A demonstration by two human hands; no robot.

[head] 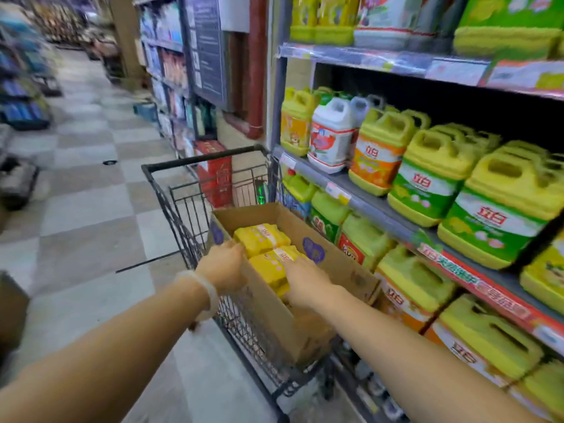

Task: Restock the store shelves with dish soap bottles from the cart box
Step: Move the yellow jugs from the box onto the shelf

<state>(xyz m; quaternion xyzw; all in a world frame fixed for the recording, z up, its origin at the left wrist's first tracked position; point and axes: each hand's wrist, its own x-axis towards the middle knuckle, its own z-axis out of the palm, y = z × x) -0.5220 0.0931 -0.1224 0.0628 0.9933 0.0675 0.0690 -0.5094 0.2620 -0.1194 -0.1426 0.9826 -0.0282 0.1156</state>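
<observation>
Wire cart (183, 209) stands parallel to shelving unit (381, 206), its right side close against the shelf edge. Open aisle floor (91, 209), checkered tile, lies to cart's left w/ wide room. Cardboard box (329, 261) sits inside cart basket, flaps open, top unobstructed. Red carton (215, 175) stands on floor beyond cart's far end.

Two yellow dish soap bottles (265, 248) lie on their sides in the box, side by side; white label band w/ red lettering shows on each. Image is soft; caps not legible.

Left hand (224, 265) rests on box's left wall at the rim, fingers curled over the edge; pale bracelet (204, 293) at wrist. Right hand (303, 280) reaches into box, on the nearer bottle; fingertips go down its far side, so whether it is gripped or only touched: cannot tell.

Shelves hold rows of yellow and green jugs (433, 175) w/ built-in handles, upright, packed close; one white jug (331, 135) near left end of middle shelf.
</observation>
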